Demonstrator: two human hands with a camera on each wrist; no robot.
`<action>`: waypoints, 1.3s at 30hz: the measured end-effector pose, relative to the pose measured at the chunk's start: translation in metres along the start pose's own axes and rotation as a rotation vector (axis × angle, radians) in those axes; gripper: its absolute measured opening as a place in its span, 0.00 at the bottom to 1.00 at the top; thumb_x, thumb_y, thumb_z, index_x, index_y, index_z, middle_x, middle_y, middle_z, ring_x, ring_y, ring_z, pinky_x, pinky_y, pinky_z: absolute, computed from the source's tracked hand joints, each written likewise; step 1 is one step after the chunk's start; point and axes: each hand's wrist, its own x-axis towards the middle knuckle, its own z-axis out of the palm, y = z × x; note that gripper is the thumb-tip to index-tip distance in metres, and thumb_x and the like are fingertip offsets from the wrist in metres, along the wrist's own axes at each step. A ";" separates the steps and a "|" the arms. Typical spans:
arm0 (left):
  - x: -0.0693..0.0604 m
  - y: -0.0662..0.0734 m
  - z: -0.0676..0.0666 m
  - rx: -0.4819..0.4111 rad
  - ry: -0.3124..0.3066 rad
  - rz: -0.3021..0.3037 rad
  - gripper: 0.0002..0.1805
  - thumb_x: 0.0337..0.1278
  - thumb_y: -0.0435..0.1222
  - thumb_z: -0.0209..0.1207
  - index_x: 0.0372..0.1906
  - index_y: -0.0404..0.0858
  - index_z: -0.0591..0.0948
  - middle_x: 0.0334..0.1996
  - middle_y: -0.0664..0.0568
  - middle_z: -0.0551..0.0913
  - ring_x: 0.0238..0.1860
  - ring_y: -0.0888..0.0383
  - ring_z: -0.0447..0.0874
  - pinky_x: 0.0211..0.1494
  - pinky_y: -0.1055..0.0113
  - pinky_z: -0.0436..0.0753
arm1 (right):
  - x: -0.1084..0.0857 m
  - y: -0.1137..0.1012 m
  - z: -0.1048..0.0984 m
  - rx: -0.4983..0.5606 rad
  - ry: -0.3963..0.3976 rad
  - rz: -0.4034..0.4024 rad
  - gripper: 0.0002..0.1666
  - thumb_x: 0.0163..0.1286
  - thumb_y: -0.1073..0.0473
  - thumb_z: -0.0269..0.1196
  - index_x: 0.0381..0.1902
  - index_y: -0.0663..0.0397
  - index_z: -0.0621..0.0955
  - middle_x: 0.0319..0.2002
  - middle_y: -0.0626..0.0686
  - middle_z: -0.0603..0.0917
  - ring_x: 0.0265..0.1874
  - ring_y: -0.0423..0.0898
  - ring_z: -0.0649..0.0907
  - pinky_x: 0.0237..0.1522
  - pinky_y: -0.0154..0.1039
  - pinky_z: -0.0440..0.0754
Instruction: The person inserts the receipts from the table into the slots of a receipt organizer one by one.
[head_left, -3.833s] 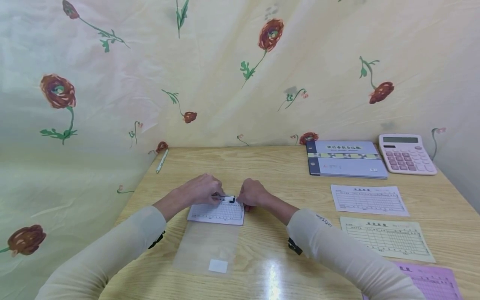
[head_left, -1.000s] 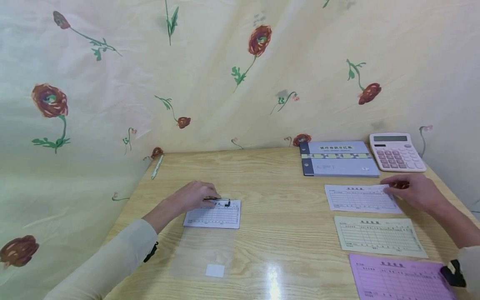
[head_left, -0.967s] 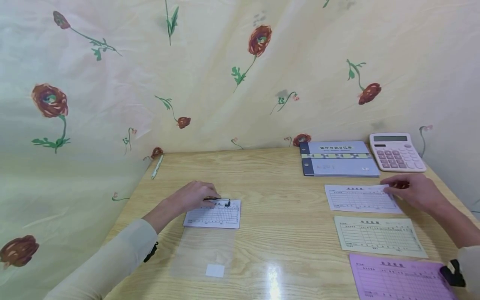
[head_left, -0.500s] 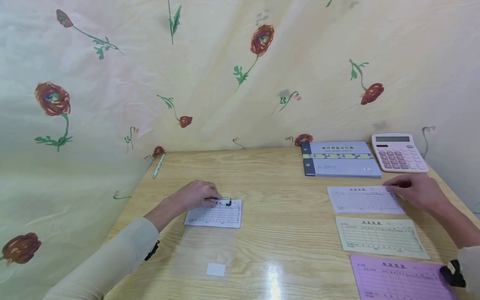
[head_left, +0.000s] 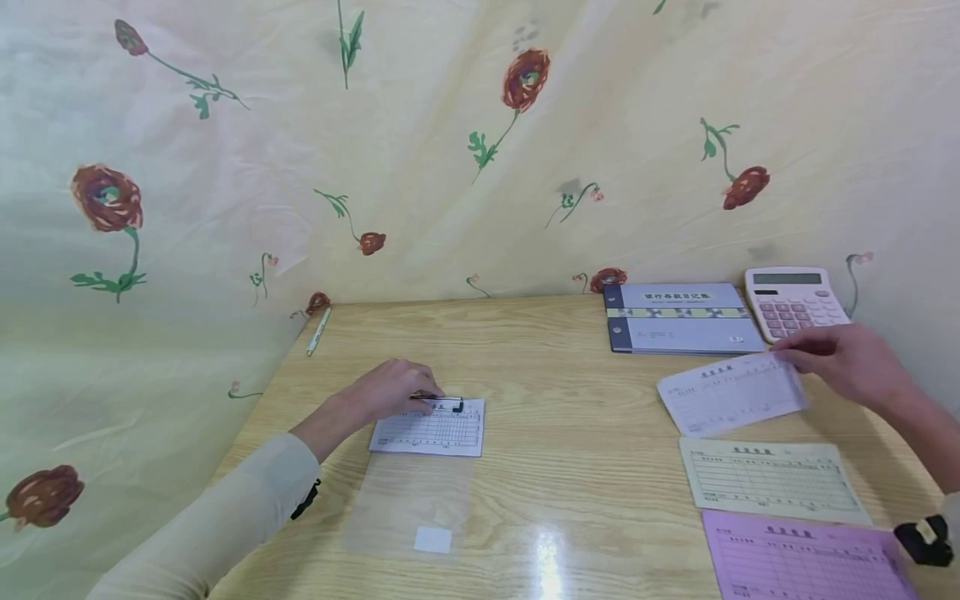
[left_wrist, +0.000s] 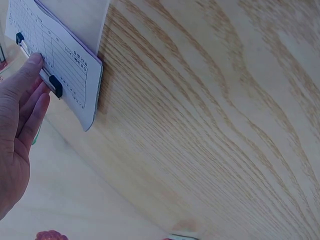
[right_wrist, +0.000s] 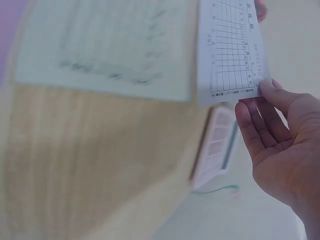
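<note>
Near the far right corner of the wooden table (head_left: 555, 358), the blue rectangular ledger (head_left: 678, 333) reads "银行存款日记账". The raised white ruled paper slip (right_wrist: 229, 57) carries red serial digits, too soft to read surely.

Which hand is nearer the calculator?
Right. The right hand is just in front of the calculator, pinching a white slip; the left hand is far to its left, at the clip.

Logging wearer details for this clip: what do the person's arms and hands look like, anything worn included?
The left sleeve is long, plain and cream-white; the right sleeve, mostly out of frame, is similarly pale. A small black left-wrist fitting and a black right-wrist fitting show by the cuffs. The left hand and right hand show no gloves or rings.
</note>
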 end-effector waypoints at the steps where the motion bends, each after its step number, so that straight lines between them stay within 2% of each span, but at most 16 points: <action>1: 0.000 0.000 0.000 0.003 -0.001 -0.005 0.15 0.61 0.39 0.75 0.51 0.41 0.92 0.44 0.55 0.91 0.44 0.62 0.89 0.48 0.66 0.87 | 0.001 -0.006 -0.002 0.009 -0.003 -0.007 0.12 0.75 0.61 0.69 0.47 0.67 0.89 0.40 0.67 0.89 0.30 0.38 0.81 0.30 0.27 0.67; 6: -0.001 0.002 -0.001 0.021 -0.012 -0.024 0.15 0.60 0.40 0.76 0.51 0.41 0.92 0.45 0.55 0.91 0.45 0.62 0.89 0.49 0.65 0.87 | 0.005 -0.041 -0.011 0.038 -0.032 -0.049 0.12 0.77 0.60 0.68 0.50 0.64 0.90 0.43 0.63 0.89 0.30 0.38 0.81 0.31 0.29 0.70; 13: 0.001 0.002 0.000 0.012 -0.024 -0.037 0.15 0.61 0.40 0.75 0.52 0.41 0.92 0.47 0.54 0.91 0.47 0.60 0.90 0.51 0.64 0.87 | 0.015 -0.088 -0.009 0.125 -0.029 -0.185 0.09 0.71 0.69 0.70 0.48 0.61 0.91 0.43 0.61 0.90 0.30 0.39 0.81 0.30 0.28 0.75; 18: 0.001 0.001 0.000 0.018 -0.020 -0.035 0.15 0.60 0.40 0.76 0.51 0.41 0.92 0.46 0.53 0.92 0.47 0.59 0.90 0.50 0.65 0.87 | 0.022 -0.122 0.000 0.186 -0.085 -0.191 0.09 0.74 0.64 0.70 0.49 0.57 0.91 0.46 0.59 0.90 0.33 0.41 0.83 0.32 0.31 0.80; 25: 0.002 0.002 0.000 0.035 -0.023 -0.038 0.16 0.60 0.41 0.75 0.51 0.41 0.92 0.46 0.53 0.92 0.47 0.60 0.90 0.51 0.65 0.87 | 0.027 -0.169 0.027 0.389 -0.248 -0.182 0.11 0.75 0.65 0.68 0.52 0.61 0.90 0.48 0.58 0.89 0.37 0.46 0.88 0.38 0.37 0.88; 32: 0.002 0.003 -0.002 0.044 -0.024 -0.022 0.15 0.60 0.40 0.76 0.50 0.41 0.92 0.45 0.53 0.92 0.45 0.59 0.90 0.50 0.64 0.88 | 0.027 -0.214 0.061 0.492 -0.348 -0.152 0.11 0.73 0.67 0.69 0.50 0.67 0.89 0.41 0.58 0.91 0.34 0.49 0.88 0.35 0.39 0.88; 39: 0.004 0.002 -0.002 0.055 -0.027 0.004 0.14 0.60 0.39 0.76 0.50 0.42 0.92 0.44 0.53 0.92 0.45 0.60 0.89 0.51 0.64 0.87 | 0.025 -0.245 0.103 0.579 -0.417 -0.134 0.08 0.73 0.68 0.69 0.46 0.67 0.89 0.37 0.58 0.91 0.30 0.50 0.88 0.33 0.47 0.90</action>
